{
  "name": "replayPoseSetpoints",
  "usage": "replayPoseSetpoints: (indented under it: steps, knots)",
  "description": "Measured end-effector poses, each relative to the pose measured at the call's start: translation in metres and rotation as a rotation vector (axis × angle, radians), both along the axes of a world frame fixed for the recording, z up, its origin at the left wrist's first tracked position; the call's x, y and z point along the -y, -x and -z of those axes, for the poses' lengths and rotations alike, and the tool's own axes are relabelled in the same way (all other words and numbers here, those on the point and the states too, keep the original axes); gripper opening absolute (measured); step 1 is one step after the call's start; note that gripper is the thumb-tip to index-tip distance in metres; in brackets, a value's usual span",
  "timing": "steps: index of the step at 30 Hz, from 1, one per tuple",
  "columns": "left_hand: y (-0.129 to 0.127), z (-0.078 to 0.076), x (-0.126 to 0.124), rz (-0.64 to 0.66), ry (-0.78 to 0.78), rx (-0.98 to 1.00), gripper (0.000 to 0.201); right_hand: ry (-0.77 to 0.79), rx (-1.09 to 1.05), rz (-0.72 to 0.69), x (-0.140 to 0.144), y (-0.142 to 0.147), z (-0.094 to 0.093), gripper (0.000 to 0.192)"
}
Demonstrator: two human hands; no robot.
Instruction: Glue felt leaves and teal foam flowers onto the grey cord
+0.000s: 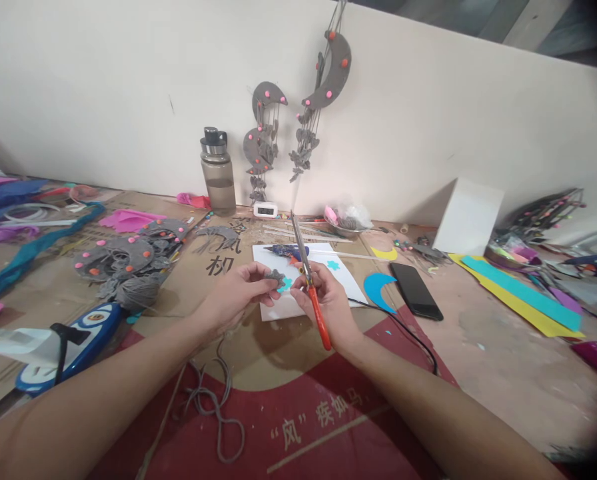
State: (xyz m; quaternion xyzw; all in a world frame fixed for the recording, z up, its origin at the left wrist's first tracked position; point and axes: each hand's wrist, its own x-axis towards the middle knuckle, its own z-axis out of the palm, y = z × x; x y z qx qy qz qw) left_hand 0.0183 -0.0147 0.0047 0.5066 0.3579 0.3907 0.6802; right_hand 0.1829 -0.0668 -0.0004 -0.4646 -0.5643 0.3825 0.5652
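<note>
My left hand [246, 288] pinches a small grey flower-shaped piece [276, 277] between thumb and fingers, over a white sheet [274, 311]. Scissors with orange-red handles [318, 320] rest in my right hand [334, 303], their blades pointing up and away from me. The right fingertips are close to the grey piece; whether they touch it I cannot tell. Beneath the hands, a teal flower-shaped cutout [333, 265] lies on the sheet, and a second one is partly hidden. A dark blue glue gun [283, 251] lies across the back of the sheet.
Grey crescent hangings [336, 70] hang on the wall beside a water bottle [218, 180]. To the right lie a blue paper crescent [380, 292], a phone [416, 291] and a black cord [403, 325]. Grey yarn [218, 413] trails in front; decorated grey crescents [118, 257] sit left.
</note>
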Motion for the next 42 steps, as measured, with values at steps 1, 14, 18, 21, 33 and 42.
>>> replayPoseSetpoints:
  steps: [1,14,18,21,33,42]
  knots:
    - [0.0,0.0,0.001,0.003,0.023,0.009,0.025,0.002,0.001,0.004,0.0,0.0,0.001,0.047]
    - [0.0,0.0,0.007,0.027,-0.237,-0.27,0.021,-0.003,0.01,0.053,-0.002,0.003,0.004,0.048]
    - [0.0,-0.001,0.008,0.028,-0.28,-0.289,0.021,-0.011,0.034,0.05,-0.005,0.002,0.01,0.046]
    - [0.0,0.001,0.007,-0.002,-0.207,-0.239,0.021,-0.013,0.043,0.061,-0.006,0.001,0.01,0.047]
    - [0.012,-0.003,-0.017,-0.223,0.018,0.094,0.025,0.075,0.263,0.11,-0.005,-0.01,0.003,0.042]
    - [0.043,-0.01,-0.051,-0.37,-0.009,0.28,0.025,0.101,0.827,-0.099,-0.004,-0.036,-0.023,0.04]
